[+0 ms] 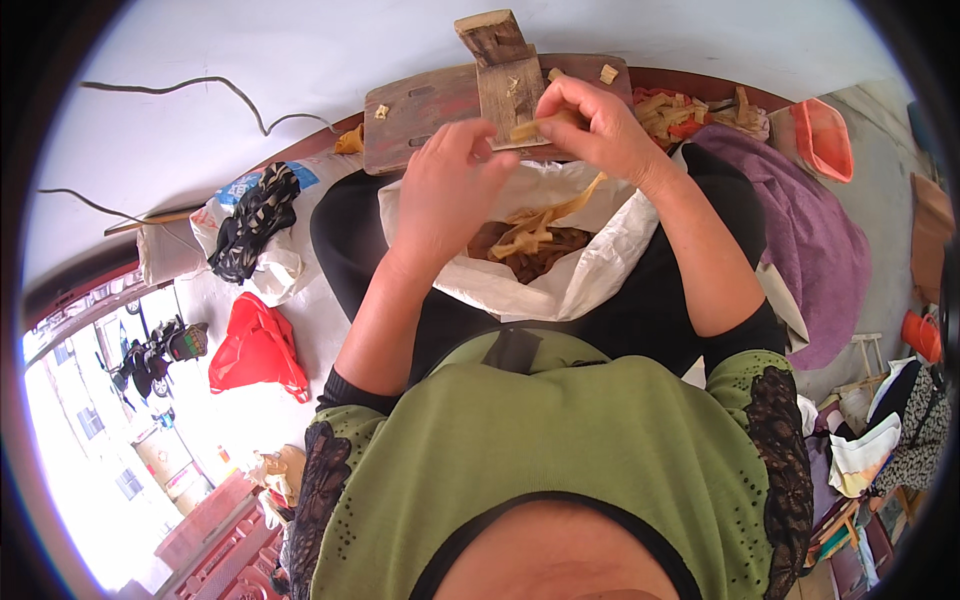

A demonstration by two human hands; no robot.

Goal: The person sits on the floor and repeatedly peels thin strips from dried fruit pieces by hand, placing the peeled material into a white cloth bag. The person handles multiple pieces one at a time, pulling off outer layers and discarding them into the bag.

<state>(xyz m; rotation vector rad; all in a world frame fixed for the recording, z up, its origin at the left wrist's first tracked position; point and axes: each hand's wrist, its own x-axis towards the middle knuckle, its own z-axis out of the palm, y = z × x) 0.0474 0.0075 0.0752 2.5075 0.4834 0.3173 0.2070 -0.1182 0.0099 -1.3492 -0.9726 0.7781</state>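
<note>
My right hand [600,135] grips a short yellowish-brown piece [529,132] between thumb and fingers, above the near edge of a worn wooden board [427,112]. To its left, my left hand [450,187] is blurred, its thumb apart from the curled fingers, with nothing visible between them. Below both hands a white woven sack [622,262] gapes between my knees. Brown and yellowish strips [536,240] lie inside, and one long strip [577,201] rises to the sack's rim near my right forearm. A wooden block [495,37] stands upright on a plank at the board's middle.
Small pieces [608,73] lie on the board. At right are a heap of yellowish strips [667,116], a purple cloth [795,240] and an orange-red plastic container [825,141]. At left sit a patterned black cloth [259,225] and a red bag [259,349]. A wall rises behind the board.
</note>
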